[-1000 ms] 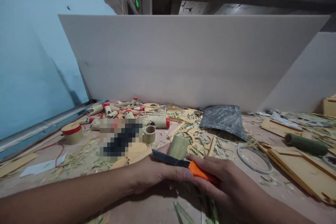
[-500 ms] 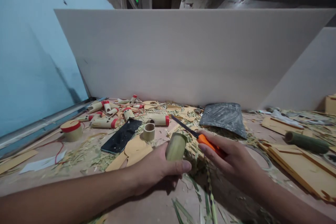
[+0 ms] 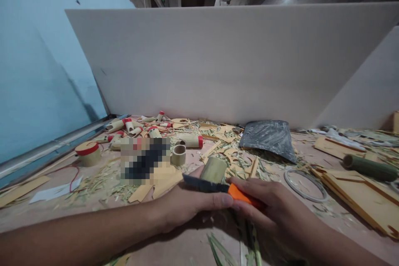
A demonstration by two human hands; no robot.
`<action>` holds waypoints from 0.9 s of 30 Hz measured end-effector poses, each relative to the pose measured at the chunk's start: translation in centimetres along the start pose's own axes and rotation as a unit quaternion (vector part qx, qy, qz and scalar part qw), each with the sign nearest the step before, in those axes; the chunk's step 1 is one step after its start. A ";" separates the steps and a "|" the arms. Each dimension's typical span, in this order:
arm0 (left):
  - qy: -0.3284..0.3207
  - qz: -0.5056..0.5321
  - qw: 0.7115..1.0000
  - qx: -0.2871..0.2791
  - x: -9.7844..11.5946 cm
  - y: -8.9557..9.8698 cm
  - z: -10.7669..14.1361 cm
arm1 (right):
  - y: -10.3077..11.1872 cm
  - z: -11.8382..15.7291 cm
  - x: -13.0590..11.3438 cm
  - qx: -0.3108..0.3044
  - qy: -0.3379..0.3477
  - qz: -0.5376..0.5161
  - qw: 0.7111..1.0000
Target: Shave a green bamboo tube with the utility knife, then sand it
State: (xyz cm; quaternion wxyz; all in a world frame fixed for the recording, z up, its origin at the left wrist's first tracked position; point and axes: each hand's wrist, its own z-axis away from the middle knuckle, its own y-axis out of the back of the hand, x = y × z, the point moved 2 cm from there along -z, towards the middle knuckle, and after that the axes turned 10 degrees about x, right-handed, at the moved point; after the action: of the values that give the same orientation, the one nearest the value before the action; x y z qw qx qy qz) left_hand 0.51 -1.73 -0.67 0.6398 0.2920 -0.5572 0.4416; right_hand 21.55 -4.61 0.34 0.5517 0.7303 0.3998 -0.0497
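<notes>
My left hand is wrapped round a short pale-green bamboo piece, its thumb stretched along the near side. My right hand grips the orange handle of a knife. The dark blade points left and lies across the near side of the bamboo, just above my left thumb. Beyond my left hand stands a small bamboo ring. Green and pale shavings lie under and around both hands.
Several red-ended bamboo tubes lie at the back left, near a red-rimmed round piece. A dark curved sheet is behind my right hand. To the right are a white ring, wooden trays and a green bamboo tube.
The knife has swung down and left, from beside the bamboo's top to across its near side. My right hand has moved left and lower, close against my left thumb.
</notes>
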 end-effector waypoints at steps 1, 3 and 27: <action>-0.001 -0.015 1.000 0.007 -0.1 0.0 -0.1 | 0.0 -0.1 0.2 0.022 -0.002 0.018 1.000; 0.002 -0.033 0.999 0.010 -0.1 -0.1 -0.4 | 0.4 -0.6 0.8 0.065 -0.021 0.055 0.996; -0.039 0.050 0.997 -0.041 0.8 -0.4 0.3 | 1.2 -0.2 -0.4 -0.061 -0.001 -0.034 0.998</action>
State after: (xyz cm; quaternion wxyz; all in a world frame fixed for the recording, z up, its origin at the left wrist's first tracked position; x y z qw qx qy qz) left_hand 0.72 -1.98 0.17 0.6060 0.2541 -0.6129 0.4388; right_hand 22.00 -4.72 1.57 0.5931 0.6817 0.4261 -0.0444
